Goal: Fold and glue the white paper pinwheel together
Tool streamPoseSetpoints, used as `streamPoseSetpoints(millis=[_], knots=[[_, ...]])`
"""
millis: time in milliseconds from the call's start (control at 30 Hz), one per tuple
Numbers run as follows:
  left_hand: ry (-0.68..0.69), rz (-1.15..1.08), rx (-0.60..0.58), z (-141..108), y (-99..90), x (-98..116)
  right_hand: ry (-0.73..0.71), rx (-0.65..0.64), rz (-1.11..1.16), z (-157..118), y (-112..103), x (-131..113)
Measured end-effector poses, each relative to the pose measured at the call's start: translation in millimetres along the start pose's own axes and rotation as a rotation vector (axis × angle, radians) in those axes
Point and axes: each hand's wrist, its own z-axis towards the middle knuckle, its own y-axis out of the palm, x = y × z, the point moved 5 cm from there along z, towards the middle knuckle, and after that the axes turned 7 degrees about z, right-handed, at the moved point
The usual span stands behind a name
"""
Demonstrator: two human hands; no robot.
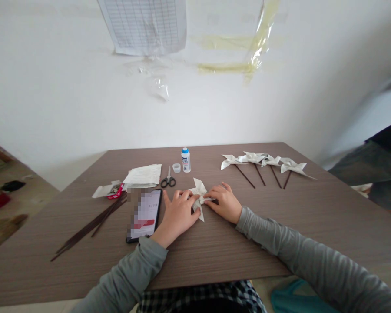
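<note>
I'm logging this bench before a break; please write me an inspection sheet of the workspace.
Surface: brown table, wood-grain top.
Things: paper pinwheel between the hands; four pinwheels on sticks at far right; scissors, blue-capped bottle, small cup, paper stack, red box, loose sticks.
Clutter: phone beside the left hand.
Hands: left hand and right hand both touch the pinwheel.
Cables: nothing seen.
Surroundings: wall with taped sheet; person at right.

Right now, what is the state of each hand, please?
Left hand: open, fingers spread, touching the paper pinwheel.
Right hand: fingertips at pinwheel; grip cannot be told.
</note>
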Motion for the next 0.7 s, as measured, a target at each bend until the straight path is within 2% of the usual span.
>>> streamPoseSetpoints(millis=[267, 467, 700], knots=[[0.003, 0.017, -0.016, -0.8, 0.6, 1.7, 0.014, -0.012, -0.005, 0.8, -0.4, -1.0], [-0.012, 0.011, 0.022, -1.7, 4.3, -0.8, -0.013, 0.008, -0.005, 0.6, 0.9, 0.8], [-0.04, -0.005, 0.03, -0.6, -1.6, -0.2, 0.019, -0.008, -0.005, 0.9, 0.7, 1.8]])
